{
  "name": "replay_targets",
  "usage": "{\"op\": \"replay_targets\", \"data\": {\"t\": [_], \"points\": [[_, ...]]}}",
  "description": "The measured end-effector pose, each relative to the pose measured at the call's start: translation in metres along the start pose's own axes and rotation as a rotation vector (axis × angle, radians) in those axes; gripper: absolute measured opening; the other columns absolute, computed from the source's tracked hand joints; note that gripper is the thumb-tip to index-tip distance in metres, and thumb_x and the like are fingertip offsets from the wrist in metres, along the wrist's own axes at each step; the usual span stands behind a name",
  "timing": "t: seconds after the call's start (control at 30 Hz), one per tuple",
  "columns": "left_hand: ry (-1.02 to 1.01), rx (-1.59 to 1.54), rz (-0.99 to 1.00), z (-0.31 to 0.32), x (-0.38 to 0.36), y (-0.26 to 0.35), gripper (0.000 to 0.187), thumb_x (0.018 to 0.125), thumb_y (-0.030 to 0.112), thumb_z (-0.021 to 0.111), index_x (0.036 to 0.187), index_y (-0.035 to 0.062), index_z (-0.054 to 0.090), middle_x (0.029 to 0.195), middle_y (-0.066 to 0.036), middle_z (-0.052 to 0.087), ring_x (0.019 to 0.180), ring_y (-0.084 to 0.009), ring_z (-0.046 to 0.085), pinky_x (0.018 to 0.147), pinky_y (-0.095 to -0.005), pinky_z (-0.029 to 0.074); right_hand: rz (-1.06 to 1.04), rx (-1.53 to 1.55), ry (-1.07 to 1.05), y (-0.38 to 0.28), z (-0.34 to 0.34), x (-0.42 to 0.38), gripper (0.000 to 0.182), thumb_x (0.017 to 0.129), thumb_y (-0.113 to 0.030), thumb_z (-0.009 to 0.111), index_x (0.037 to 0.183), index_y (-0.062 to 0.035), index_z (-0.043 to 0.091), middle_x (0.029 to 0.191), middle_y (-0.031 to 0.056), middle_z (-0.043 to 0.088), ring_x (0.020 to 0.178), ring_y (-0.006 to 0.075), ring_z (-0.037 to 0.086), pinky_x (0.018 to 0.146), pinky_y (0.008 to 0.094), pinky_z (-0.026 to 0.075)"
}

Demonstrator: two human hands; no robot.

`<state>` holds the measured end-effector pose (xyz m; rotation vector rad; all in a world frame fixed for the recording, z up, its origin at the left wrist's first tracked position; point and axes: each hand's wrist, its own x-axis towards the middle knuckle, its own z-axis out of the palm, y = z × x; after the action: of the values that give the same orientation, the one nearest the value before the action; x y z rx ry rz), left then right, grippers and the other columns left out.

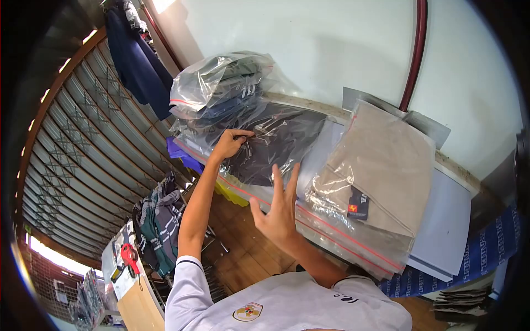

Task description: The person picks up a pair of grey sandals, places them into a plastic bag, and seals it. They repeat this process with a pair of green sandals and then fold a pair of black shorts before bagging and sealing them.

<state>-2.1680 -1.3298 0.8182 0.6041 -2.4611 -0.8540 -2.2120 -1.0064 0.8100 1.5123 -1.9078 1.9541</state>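
A dark folded garment in a clear plastic bag (276,140) lies on the work surface. My left hand (231,144) is on its left part, thumb and index finger close together at the plastic; what they hold, if anything, is too small to tell. Over the bag's lower edge, my right hand (279,212) has its fingers spread and holds nothing. On the right lies a beige garment (386,160) in a clear bag with red seal lines, a dark tag (358,203) on it. Bagged folded garments (221,88) are stacked behind my left hand.
White boards (444,220) stick out under the beige garment. A metal plate (430,128) rests by the wall. Clothes (160,223) hang at the lower left, near a table (135,309) with a red tape dispenser (129,258). Blue printed fabric (480,256) hangs at the right.
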Motion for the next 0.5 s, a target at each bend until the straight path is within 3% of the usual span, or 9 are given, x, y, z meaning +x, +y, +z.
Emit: {"op": "replay_targets", "data": {"t": [0.1, 0.13, 0.23, 0.33, 0.43, 0.5], "points": [[-0.04, -0.005, -0.049, 0.003, 0.014, -0.003, 0.032, 0.094, 0.0, 0.06, 0.122, 0.0041, 0.076, 0.116, -0.012, 0.078, 0.109, -0.0178, 0.068, 0.097, -0.0294, 0.05, -0.121, -0.08, -0.061, 0.001, -0.001, -0.016, 0.074, 0.086, -0.013, 0.076, 0.152, -0.0029, 0.044, 0.162, 0.0397, 0.017, 0.148, 0.0641, 0.018, 0.12, 0.0635, 0.027], [-0.054, -0.008, -0.077, 0.004, 0.015, -0.002, 0.032, 0.095, 0.0, 0.06, 0.122, 0.004, 0.076, 0.116, -0.012, 0.078, 0.108, -0.0173, 0.068, 0.097, -0.0288, 0.05, -0.167, 0.065, -0.01, -0.003, -0.002, -0.018, 0.052, 0.087, -0.01, 0.075, 0.137, -0.0045, 0.061, 0.154, 0.0304, 0.042, 0.145, 0.0549, 0.037, 0.116, 0.0581, 0.038], [-0.038, -0.007, -0.061, 0.005, 0.016, -0.008, 0.029, 0.097, 0.007, 0.063, 0.123, 0.0071, 0.076, 0.119, -0.016, 0.076, 0.117, -0.023, 0.067, 0.102, -0.0323, 0.05, -0.208, 0.344, -0.213, 0.011, 0.009, -0.038, 0.038, 0.088, -0.007, 0.075, 0.124, -0.004, 0.067, 0.139, 0.0208, 0.061, 0.132, 0.0431, 0.057, 0.107, 0.0488, 0.05], [0.137, 0.248, -0.004, 0.007, 0.001, -0.003, 0.033, 0.099, 0.016, 0.066, 0.131, 0.0132, 0.073, 0.133, -0.022, 0.068, 0.129, -0.0325, 0.062, 0.107, -0.0379, 0.047, -0.215, 0.334, -0.276, 0.011, 0.011, -0.052, 0.028, 0.088, -0.005, 0.075, 0.115, -0.004, 0.07, 0.125, 0.0138, 0.07, 0.12, 0.0352, 0.066, 0.099, 0.0404, 0.056], [0.287, 0.284, -0.022, 0.006, -0.039, 0.032, 0.04, 0.099, 0.025, 0.068, 0.139, 0.0202, 0.068, 0.146, -0.026, 0.057, 0.137, -0.0417, 0.054, 0.111, -0.0439, 0.045, 0.014, 0.413, -0.598, 0.027, 0.012, -0.08, 0.028, 0.09, -0.007, 0.074, 0.117, -0.0048, 0.07, 0.126, 0.0155, 0.07, 0.12, 0.0356, 0.066, 0.098, 0.0398, 0.057], [0.381, 0.238, -0.021, 0.006, -0.079, 0.046, 0.048, 0.096, 0.027, 0.073, 0.142, 0.0175, 0.065, 0.151, -0.023, 0.053, 0.138, -0.0415, 0.053, 0.115, -0.0484, 0.042, 0.25, 0.424, -0.75, 0.04, 0.016, -0.097, 0.022, 0.093, -0.008, 0.072, 0.116, -0.0054, 0.072, 0.124, 0.0152, 0.072, 0.118, 0.0308, 0.068, 0.098, 0.0375, 0.057]]}}
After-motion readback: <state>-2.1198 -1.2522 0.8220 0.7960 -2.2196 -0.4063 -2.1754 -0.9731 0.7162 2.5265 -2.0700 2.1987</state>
